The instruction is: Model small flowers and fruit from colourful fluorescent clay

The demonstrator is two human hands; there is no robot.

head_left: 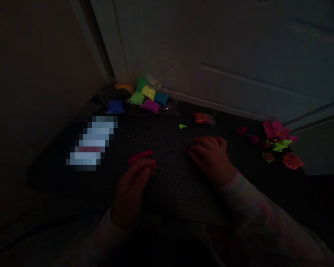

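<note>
The scene is very dark. My left hand (135,187) is just above the near left of the table, its thumb and fingers drawn together in a pinch; whatever lies between them is too dim to see. Just beyond its fingers lies a pink roll of modelling clay (140,156). My right hand (211,159) rests on the table with its fingers curled down. A small piece of pink clay (185,150) pokes out at its thumb and fingertip; the rest is hidden by the hand. Beyond the right hand lies a small green clay piece (182,127).
Bags of coloured clay (151,106) are heaped along the wall. An orange clay bag (202,118) lies apart from them. Pink clay flowers (275,130) and an orange clay rose (292,160) stand at right. A bright, pixelated screen (93,142) lies on the dark table (169,193).
</note>
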